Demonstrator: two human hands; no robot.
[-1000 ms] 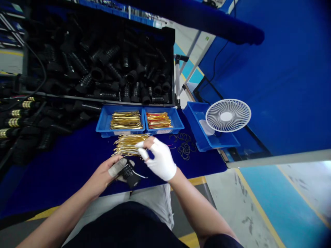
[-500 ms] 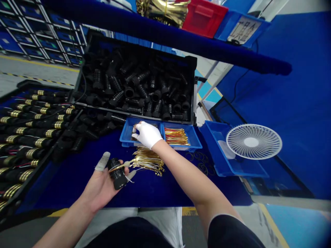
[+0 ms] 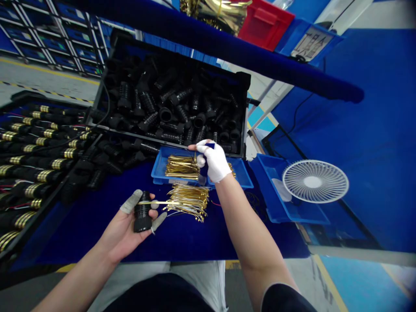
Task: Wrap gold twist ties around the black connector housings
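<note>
My left hand (image 3: 134, 221), with pale finger cots on some fingers, is closed around a black ribbed cylinder (image 3: 143, 214). Across that cylinder lies a thin gold strip (image 3: 159, 203), its far end reaching over a bundle of gold and white-wired strips (image 3: 188, 201) on the table. My right hand (image 3: 212, 160), in a white glove with a bare index fingertip, hovers over the divided blue bin (image 3: 157, 173). Its fingers are pinched, and a thin gold sliver seems to show at their tips, partly hidden. Gold strips (image 3: 182, 167) fill the bin's left compartment; my hand and wrist cover most of the right one.
Behind the bin stands a black crate (image 3: 245, 112) of black ribbed parts. Rows of gold-banded black parts lie in a tray (image 3: 45, 160) at left. A white fan grille (image 3: 315, 181) stands at right. An overhead shelf (image 3: 208, 47) carries a red bin (image 3: 266, 24).
My right hand has moved right and slightly up from the left compartment, uncovering its gold strips. My left hand has turned the black cylinder more upright.
</note>
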